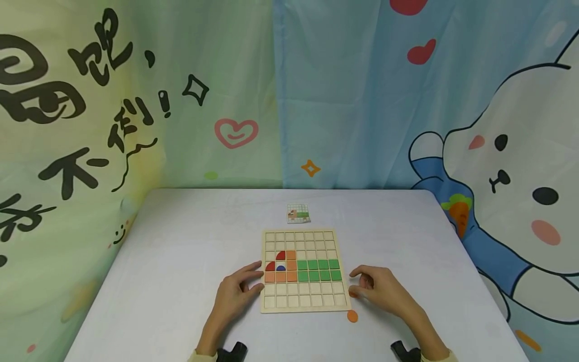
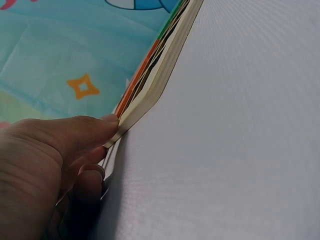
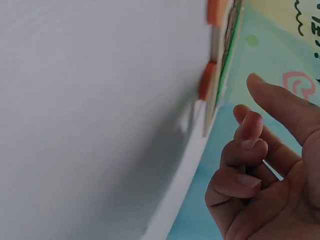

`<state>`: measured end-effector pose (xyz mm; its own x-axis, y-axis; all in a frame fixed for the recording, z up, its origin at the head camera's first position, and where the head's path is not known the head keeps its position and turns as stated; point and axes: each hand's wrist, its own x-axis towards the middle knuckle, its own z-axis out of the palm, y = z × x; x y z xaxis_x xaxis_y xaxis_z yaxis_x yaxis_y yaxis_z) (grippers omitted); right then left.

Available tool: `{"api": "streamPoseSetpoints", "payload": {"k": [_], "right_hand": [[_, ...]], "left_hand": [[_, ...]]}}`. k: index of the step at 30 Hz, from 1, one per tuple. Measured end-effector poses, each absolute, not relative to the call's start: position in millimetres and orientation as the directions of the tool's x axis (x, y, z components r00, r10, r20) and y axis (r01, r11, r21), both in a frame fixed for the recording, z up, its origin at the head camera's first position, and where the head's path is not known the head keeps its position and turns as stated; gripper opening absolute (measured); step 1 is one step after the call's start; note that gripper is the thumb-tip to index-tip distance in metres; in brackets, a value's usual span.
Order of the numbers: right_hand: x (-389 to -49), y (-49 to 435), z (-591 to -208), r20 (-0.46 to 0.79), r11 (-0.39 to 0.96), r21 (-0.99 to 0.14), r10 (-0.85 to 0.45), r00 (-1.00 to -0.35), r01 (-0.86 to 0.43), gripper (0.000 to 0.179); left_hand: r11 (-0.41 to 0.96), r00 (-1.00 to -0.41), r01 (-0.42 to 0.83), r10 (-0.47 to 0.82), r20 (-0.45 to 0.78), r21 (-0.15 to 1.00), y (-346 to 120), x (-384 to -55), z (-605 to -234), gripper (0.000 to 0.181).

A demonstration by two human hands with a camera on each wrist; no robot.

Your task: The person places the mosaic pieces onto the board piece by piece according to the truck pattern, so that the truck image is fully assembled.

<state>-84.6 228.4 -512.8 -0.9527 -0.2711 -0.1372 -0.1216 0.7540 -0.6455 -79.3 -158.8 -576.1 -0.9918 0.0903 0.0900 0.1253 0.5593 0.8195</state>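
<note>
In the head view, a wooden grid board [image 1: 307,301] lies flat on the table. Green squares [image 1: 318,270], orange squares [image 1: 291,265], red quarter-rounds [image 1: 281,256] and a blue half-round [image 1: 281,268] fill some cells. My left hand [image 1: 232,296] touches the board's left edge with thumb and fingertips. By the right edge, my right hand [image 1: 384,290] has loosely bent fingers and holds nothing. One orange disc [image 1: 352,316] lies at the lower right corner; another orange piece [image 1: 353,293] shows partly beside the right thumb. Two orange pieces [image 3: 206,81] appear along the board in the right wrist view.
A small picture card [image 1: 298,213] with a gridded design lies beyond the board. The white table [image 1: 181,226] reaches back to printed curtains [image 1: 334,100]. Black wrist devices [image 1: 232,352] show at both wrists.
</note>
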Motion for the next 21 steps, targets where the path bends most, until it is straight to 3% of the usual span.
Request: {"api": "streamPoseSetpoints", "payload": {"k": [8, 21], "right_hand": [[-84, 243, -515, -0.18, 0.732, -0.664, -0.351, -0.919, -0.149, 0.032], [-88, 248, -526, -0.215, 0.709, -0.688, -0.402, -0.89, -0.155, 0.029]], "left_hand": [[0.561, -0.992, 0.128, 0.09, 0.093, 0.818, -159, -80, -577, 0.029], [0.55, -0.99, 0.14, 0.089, 0.109, 0.823, -159, -79, -577, 0.029]]}}
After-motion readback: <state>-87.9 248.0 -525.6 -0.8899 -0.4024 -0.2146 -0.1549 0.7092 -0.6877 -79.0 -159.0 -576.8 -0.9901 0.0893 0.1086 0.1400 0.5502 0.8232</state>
